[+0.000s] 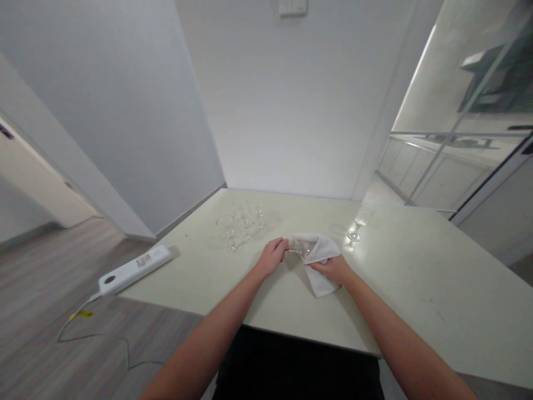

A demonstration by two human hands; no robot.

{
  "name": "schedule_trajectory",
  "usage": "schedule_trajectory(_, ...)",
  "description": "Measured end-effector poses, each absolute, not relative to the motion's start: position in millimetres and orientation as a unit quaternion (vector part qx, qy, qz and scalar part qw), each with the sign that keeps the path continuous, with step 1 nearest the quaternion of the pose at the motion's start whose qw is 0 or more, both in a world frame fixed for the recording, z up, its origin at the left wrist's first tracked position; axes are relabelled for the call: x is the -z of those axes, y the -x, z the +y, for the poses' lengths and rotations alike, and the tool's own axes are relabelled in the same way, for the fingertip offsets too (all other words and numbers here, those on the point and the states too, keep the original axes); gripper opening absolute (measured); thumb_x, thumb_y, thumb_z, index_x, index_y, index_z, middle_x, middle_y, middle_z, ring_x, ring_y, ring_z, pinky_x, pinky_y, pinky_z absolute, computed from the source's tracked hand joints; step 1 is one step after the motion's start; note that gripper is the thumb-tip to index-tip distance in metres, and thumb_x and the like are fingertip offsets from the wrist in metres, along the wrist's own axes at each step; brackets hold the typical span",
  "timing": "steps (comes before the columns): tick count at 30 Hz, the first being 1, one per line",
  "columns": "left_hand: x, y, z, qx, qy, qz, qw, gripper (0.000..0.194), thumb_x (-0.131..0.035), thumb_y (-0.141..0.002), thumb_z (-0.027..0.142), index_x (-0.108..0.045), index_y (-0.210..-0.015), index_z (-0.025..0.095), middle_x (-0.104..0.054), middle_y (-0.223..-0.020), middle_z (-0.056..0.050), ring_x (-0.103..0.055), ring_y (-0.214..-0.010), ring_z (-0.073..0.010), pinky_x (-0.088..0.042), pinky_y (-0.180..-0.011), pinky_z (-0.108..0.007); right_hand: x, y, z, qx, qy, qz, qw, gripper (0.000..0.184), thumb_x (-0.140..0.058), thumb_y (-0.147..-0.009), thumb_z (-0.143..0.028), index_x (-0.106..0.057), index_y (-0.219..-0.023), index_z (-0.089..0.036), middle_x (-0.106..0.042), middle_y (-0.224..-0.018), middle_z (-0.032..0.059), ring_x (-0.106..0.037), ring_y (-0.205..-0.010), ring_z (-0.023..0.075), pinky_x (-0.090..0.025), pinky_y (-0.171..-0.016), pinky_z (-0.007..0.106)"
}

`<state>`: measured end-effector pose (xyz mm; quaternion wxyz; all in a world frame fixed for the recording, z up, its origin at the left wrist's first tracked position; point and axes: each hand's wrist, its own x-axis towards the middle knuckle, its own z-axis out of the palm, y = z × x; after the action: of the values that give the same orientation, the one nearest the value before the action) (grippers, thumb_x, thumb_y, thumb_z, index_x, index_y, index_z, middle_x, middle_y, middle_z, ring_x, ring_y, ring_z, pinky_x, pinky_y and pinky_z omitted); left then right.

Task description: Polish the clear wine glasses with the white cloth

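Glass [305,251] is lying approx. horiz. over table [416,289], long axis running L–R, bowl pointing R into cloth [322,284]; L hand [273,255] fingers holding stem end, R hand [335,269] fingers gripping cloth.

the cloth [327,250] hides some of the glass [298,246], and the left hand [272,255] covers its other end. some fingers of the right hand [335,269] are tucked away. the bunch of glasses [241,218] looks blurry (too mixed up to count!). the top edge cuts off the wall switch [292,6].
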<state>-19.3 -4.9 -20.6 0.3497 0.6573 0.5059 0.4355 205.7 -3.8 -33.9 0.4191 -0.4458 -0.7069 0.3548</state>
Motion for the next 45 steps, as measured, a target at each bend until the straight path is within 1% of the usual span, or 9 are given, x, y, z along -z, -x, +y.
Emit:
schedule_trajectory(7,19,18,-21,-0.473,-0.757,0.419,0.164,0.030,-0.060,-0.086,0.039,-0.051,-0.107,0.020,-0.060,-0.090,-0.001,-0.048,-0.062,-0.0106,-0.040,-0.061,-0.024,39,-203,-1,-0.502,0.456,-0.588,0.441,0.044,-0.076,-0.069,-0.045,-0.068,-0.104,-0.019,-0.074,-0.102,0.0077,-0.068,-0.093,0.0262,-0.053,-0.087,0.042)
schedule_trajectory(11,19,19,-24,-0.488,-0.791,0.356,0.096,0.015,-0.056,-0.089,0.032,-0.052,-0.098,0.020,-0.057,-0.093,-0.005,-0.052,-0.075,-0.0142,-0.042,-0.067,-0.026,38,-199,-4,-0.517,0.480,-0.583,0.403,0.047,-0.072,-0.073,-0.051,-0.065,-0.105,-0.018,-0.073,-0.098,0.0082,-0.068,-0.090,0.0263,-0.053,-0.082,0.041)
schedule_trajectory(17,22,17,-13,-0.480,-0.713,0.438,0.265,0.020,-0.048,-0.094,0.040,-0.048,-0.092,0.020,-0.049,-0.075,0.003,-0.046,-0.064,-0.0116,-0.036,-0.061,-0.024,30,-198,-7,-0.298,0.409,-0.728,0.462,0.060,-0.081,-0.065,-0.037,-0.056,-0.118,-0.022,-0.065,-0.114,0.0083,-0.061,-0.106,0.0263,-0.046,-0.099,0.043)
schedule_trajectory(20,24,15,-6,-0.499,-0.678,0.437,0.317,0.023,-0.050,-0.092,0.043,-0.047,-0.088,0.020,-0.050,-0.080,0.002,-0.048,-0.073,-0.0127,-0.038,-0.068,-0.025,27,-201,-5,-0.223,0.344,-0.791,0.453,0.068,-0.078,-0.069,-0.026,-0.047,-0.129,-0.023,-0.058,-0.124,0.0104,-0.057,-0.114,0.0266,-0.046,-0.100,0.042)
schedule_trajectory(26,25,15,-4,-0.486,-0.656,0.436,0.380,0.027,-0.051,-0.091,0.045,-0.046,-0.083,0.020,-0.047,-0.073,0.003,-0.044,-0.071,-0.0138,-0.038,-0.068,-0.026,22,-199,-7,-0.165,0.321,-0.837,0.412,0.060,-0.077,-0.071,-0.026,-0.051,-0.125,-0.023,-0.062,-0.115,0.0105,-0.058,-0.109,0.0278,-0.049,-0.094,0.042)
schedule_trajectory(30,24,14,-9,-0.473,-0.678,0.433,0.360,0.029,-0.048,-0.092,0.049,-0.045,-0.086,0.020,-0.049,-0.077,0.002,-0.044,-0.071,-0.0137,-0.037,-0.068,-0.026,22,-194,-9,-0.249,0.346,-0.792,0.438,0.048,-0.077,-0.071,-0.035,-0.058,-0.113,-0.022,-0.067,-0.105,0.0075,-0.063,-0.094,0.0241,-0.051,-0.087,0.038)
schedule_trajectory(34,22,14,-19,-0.449,-0.735,0.416,0.292,0.027,-0.043,-0.095,0.046,-0.047,-0.091,0.020,-0.050,-0.079,0.001,-0.045,-0.072,-0.0141,-0.037,-0.069,-0.027,25,-193,-4,-0.389,0.391,-0.735,0.395,0.028,-0.070,-0.077,-0.041,-0.066,-0.095,-0.020,-0.073,-0.097,0.0051,-0.066,-0.091,0.0232,-0.051,-0.089,0.039)
schedule_trajectory(40,21,14,-21,-0.497,-0.739,0.380,0.251,0.022,-0.041,-0.097,0.041,-0.043,-0.090,0.021,-0.051,-0.085,-0.001,-0.047,-0.075,-0.0142,-0.040,-0.072,-0.028,25,-202,-3,-0.628,0.456,-0.491,0.395,0.040,-0.076,-0.068,-0.047,-0.063,-0.096,-0.021,-0.073,-0.081,0.0027,-0.067,-0.069,0.0201,-0.053,-0.063,0.031)
schedule_trajectory(45,24,9,-15,-0.554,-0.680,0.419,0.233,0.021,-0.041,-0.097,0.042,-0.038,-0.096,0.022,-0.051,-0.091,-0.001,-0.050,-0.077,-0.0138,-0.041,-0.073,-0.027,20,-200,-3,-0.626,0.388,-0.452,0.503,0.047,-0.079,-0.062,-0.043,-0.062,-0.099,-0.021,-0.073,-0.088,0.0029,-0.066,-0.072,0.0198,-0.053,-0.065,0.029)
